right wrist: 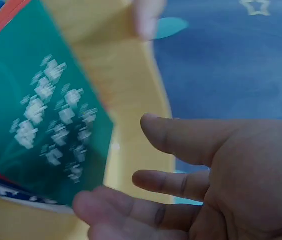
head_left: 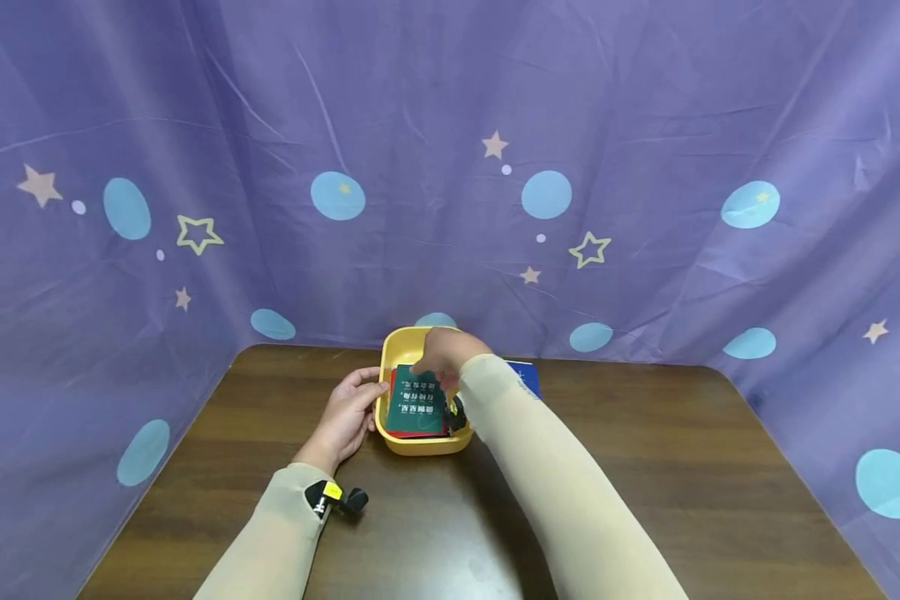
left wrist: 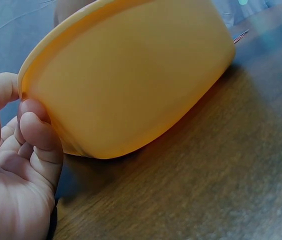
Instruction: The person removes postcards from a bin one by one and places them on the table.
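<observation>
My left hand [head_left: 342,419] grips the left rim of a yellow basin [head_left: 422,447], thumb over the edge. In the left wrist view, that hand [left wrist: 21,165] pinches the corner of the basin [left wrist: 131,85]. Over the basin's right side reaches my right hand [head_left: 452,353]. A green booklet with white writing [head_left: 417,404] lies inside on red and dark ones. The right wrist view has my right hand [right wrist: 230,180] with fingers extended, fingertips at the lower edge of the green booklet [right wrist: 46,115]; whether they touch it I cannot tell.
A blue booklet [head_left: 527,377] lies on the wooden table [head_left: 645,467] right of the basin, partly behind my right sleeve. A purple curtain [head_left: 435,100] with stars and blue spots hangs behind the table and along its sides.
</observation>
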